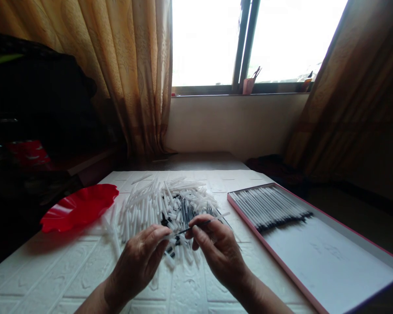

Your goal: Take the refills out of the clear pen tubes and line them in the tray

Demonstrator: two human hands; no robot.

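Note:
My right hand (212, 246) pinches a thin dark rod (186, 230), whose left end points to my left hand. The fingertips of my left hand (139, 257) are closed around a small whitish piece at that end, mostly hidden. Beyond both hands lies a heap of white translucent tubes (142, 207), with dark thin rods (187, 210) and small black pieces among them. At the right, a shallow pink-edged tray (281, 272) holds a row of white tubes with black ends (270, 205).
A red wavy-edged plate (80, 207) sits at the table's left side. The table has a white brick-patterned cover (75, 270). A pink cup (248, 86) with sticks stands on the windowsill. Curtains hang on both sides.

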